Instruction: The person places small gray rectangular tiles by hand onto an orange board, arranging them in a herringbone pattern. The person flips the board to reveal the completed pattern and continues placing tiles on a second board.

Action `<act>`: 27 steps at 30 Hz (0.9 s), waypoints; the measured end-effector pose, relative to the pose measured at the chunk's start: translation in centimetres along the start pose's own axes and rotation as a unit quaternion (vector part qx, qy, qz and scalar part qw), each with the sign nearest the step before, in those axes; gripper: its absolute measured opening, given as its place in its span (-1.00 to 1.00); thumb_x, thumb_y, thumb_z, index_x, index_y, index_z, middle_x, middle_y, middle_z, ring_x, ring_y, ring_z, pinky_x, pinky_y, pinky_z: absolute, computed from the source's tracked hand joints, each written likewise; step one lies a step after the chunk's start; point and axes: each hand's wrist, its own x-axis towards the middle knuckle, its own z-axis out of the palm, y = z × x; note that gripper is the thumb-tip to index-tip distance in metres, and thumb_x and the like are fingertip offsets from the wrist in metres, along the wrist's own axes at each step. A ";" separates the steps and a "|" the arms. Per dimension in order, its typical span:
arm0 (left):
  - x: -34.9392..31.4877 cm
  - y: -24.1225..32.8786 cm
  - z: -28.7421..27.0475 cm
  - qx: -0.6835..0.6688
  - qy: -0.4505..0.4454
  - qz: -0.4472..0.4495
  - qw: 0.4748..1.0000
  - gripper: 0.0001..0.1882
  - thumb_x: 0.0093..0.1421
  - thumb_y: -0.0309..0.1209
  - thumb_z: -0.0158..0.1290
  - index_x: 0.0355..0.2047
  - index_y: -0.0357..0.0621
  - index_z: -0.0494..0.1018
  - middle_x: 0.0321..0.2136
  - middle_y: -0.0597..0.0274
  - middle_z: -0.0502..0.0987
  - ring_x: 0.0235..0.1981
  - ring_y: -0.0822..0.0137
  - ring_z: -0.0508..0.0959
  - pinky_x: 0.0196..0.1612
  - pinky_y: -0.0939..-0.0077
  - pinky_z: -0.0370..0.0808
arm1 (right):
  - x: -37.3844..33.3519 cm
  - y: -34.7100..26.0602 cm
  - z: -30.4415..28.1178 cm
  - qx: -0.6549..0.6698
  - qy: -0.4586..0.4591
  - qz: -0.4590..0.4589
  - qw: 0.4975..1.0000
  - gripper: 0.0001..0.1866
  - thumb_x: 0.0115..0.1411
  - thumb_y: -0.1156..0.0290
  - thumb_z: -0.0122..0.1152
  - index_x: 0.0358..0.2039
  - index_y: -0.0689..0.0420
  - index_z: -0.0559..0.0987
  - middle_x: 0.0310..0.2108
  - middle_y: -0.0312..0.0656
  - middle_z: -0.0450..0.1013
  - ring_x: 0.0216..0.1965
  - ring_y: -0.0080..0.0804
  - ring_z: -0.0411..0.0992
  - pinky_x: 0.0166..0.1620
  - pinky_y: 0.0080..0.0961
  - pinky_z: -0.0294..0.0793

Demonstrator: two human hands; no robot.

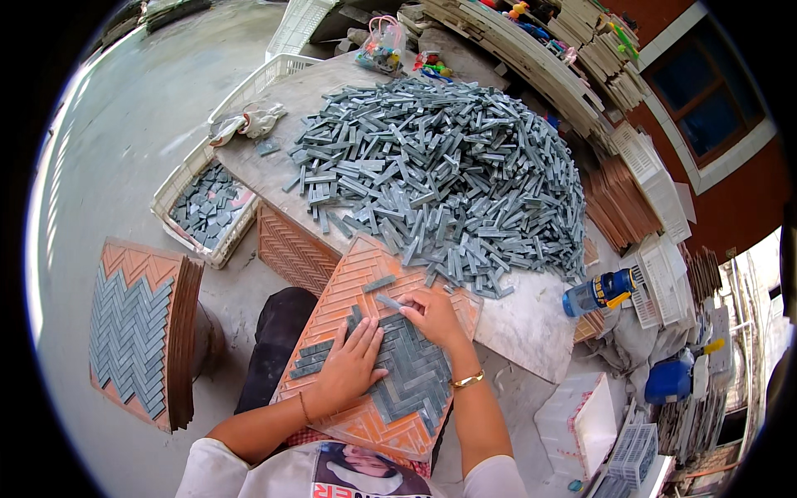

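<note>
An orange herringbone-grooved tray (pixel 371 256) lies tilted across my lap and against the table's edge. Grey stone strips (pixel 413 363) fill part of its grooves in a zigzag. My left hand (pixel 352 365) rests flat on these laid strips, fingers stretched out. Between the thumb and fingers of my right hand (pixel 430 317) is a light grey stone strip (pixel 388 301), held just above the tray. One loose strip (pixel 378 284) lies on the tray's bare grooves beyond it. A large heap of grey strips (pixel 448 166) covers the table ahead.
At left, a stack of trays (pixel 178 349) carries a filled herringbone sheet. A white crate (pixel 173 184) holds grey chips. The table (pixel 523 319) also bears a cloth (pixel 257 123) and a bag (pixel 383 51). A blue bottle (pixel 594 293) and white crates (pixel 658 278) are at right.
</note>
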 end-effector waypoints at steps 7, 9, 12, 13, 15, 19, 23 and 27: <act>-1.6 0.4 -1.7 -0.004 -0.025 0.015 1.000 -0.23 0.10 -0.04 0.07 0.18 -0.35 0.20 0.25 -0.02 0.16 0.29 0.12 0.13 0.31 0.00 -0.05 | 0.3 -0.6 0.6 -0.045 0.014 -0.047 0.998 -0.84 -0.05 0.54 0.26 -0.39 0.22 0.52 -0.47 -0.15 0.45 -0.40 -0.25 0.41 -0.33 -0.38 0.40; -2.0 0.4 -1.8 -0.016 -0.028 0.013 0.999 -0.23 0.10 -0.05 0.07 0.18 -0.35 0.20 0.25 -0.01 0.17 0.29 0.13 0.13 0.31 0.01 -0.05 | 0.2 -1.1 0.8 -0.035 0.014 -0.013 0.999 -0.84 -0.05 0.54 0.26 -0.41 0.22 0.51 -0.48 -0.15 0.44 -0.44 -0.26 0.42 -0.36 -0.39 0.41; -2.3 0.5 -2.0 -0.022 -0.025 0.015 0.999 -0.25 0.10 -0.07 0.08 0.18 -0.35 0.21 0.24 -0.01 0.18 0.29 0.12 0.14 0.31 0.01 -0.05 | -0.8 -2.5 2.4 -0.010 0.048 0.024 0.999 -0.85 -0.04 0.53 0.26 -0.43 0.22 0.49 -0.50 -0.14 0.43 -0.49 -0.29 0.42 -0.41 -0.42 0.41; -2.4 0.5 -2.0 -0.026 -0.023 0.012 0.999 -0.25 0.10 -0.08 0.08 0.18 -0.35 0.21 0.24 -0.01 0.18 0.29 0.12 0.14 0.31 0.01 -0.05 | -1.1 -3.1 3.3 -0.004 0.063 0.027 0.998 -0.85 -0.04 0.53 0.26 -0.43 0.22 0.49 -0.51 -0.14 0.43 -0.51 -0.30 0.42 -0.42 -0.42 0.41; -2.4 0.4 -1.8 -0.035 -0.020 0.009 0.999 -0.26 0.10 -0.09 0.08 0.17 -0.35 0.21 0.23 -0.01 0.20 0.29 0.12 0.14 0.31 0.01 -0.05 | -1.6 -3.5 4.8 -0.001 0.086 0.032 0.996 -0.86 -0.03 0.53 0.26 -0.43 0.21 0.48 -0.50 -0.14 0.43 -0.52 -0.29 0.42 -0.42 -0.42 0.42; -2.7 0.3 -2.0 -0.043 -0.019 0.013 0.999 -0.27 0.10 -0.12 0.09 0.17 -0.36 0.22 0.20 -0.02 0.23 0.28 0.11 0.16 0.32 0.02 -0.05 | -2.2 -3.7 6.7 -0.030 0.112 0.037 0.993 -0.84 -0.01 0.51 0.25 -0.38 0.19 0.48 -0.44 -0.13 0.44 -0.49 -0.25 0.44 -0.40 -0.38 0.45; -3.1 0.1 -2.0 -0.058 -0.009 0.008 0.998 -0.29 0.10 -0.15 0.10 0.16 -0.37 0.23 0.19 -0.02 0.26 0.27 0.10 0.17 0.32 0.05 -0.04 | -2.1 -4.4 7.0 -0.050 0.123 0.041 0.990 -0.80 0.00 0.50 0.24 -0.32 0.18 0.48 -0.38 -0.12 0.45 -0.47 -0.21 0.45 -0.37 -0.35 0.47; -3.0 -0.1 -2.0 -0.073 0.005 0.006 0.997 -0.29 0.06 -0.23 0.15 0.16 -0.33 0.23 0.16 -0.03 0.29 0.25 0.08 0.21 0.31 0.05 -0.01 | -2.0 -4.6 7.4 -0.068 0.112 0.068 0.989 -0.81 0.03 0.48 0.21 -0.30 0.19 0.48 -0.36 -0.07 0.46 -0.38 -0.12 0.47 -0.33 -0.28 0.48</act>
